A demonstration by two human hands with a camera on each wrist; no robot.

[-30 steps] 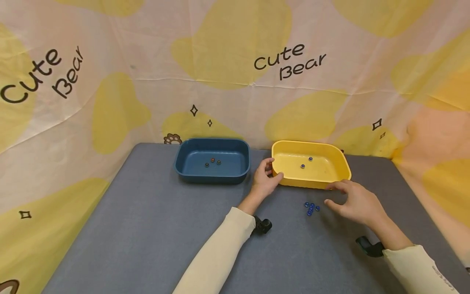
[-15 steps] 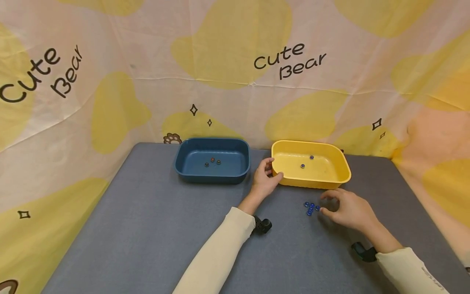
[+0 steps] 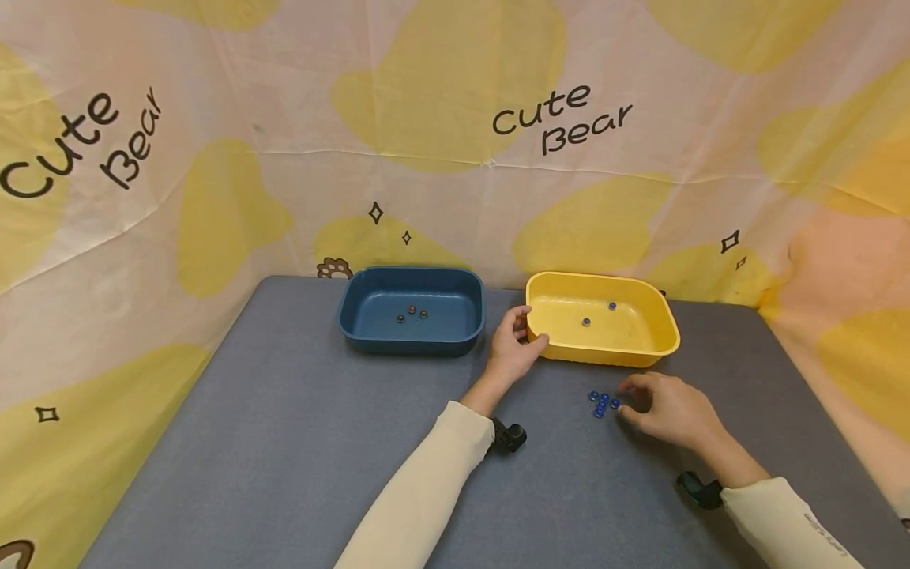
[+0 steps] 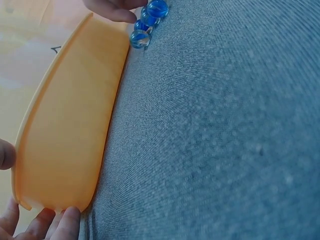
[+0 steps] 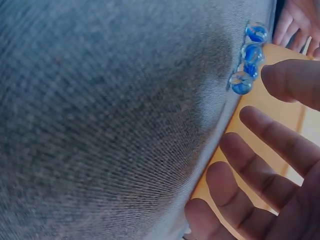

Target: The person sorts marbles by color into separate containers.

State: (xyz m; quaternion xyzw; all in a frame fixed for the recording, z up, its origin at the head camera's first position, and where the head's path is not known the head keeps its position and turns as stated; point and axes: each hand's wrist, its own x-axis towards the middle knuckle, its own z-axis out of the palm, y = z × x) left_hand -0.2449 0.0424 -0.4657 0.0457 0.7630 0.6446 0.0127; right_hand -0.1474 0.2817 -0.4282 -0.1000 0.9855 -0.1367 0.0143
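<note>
A cluster of blue marbles (image 3: 603, 404) lies on the gray surface (image 3: 284, 442), in front of a yellow tray (image 3: 599, 355). The person's left hand (image 3: 513, 348) grips the tray's left end, its fingers and thumb about the corner. The right hand (image 3: 675, 408) is unclosed, fingers bent and parted, with its thumb just beside the cluster. Inside the yellow tray lie two loose marbles (image 3: 586, 322); to its left, a dark blue tray (image 3: 411, 347) contains three small balls (image 3: 412, 310), one reddish.

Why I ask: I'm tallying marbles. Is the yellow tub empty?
Not empty: the head view shows two blue marbles inside the yellow tub.
</note>
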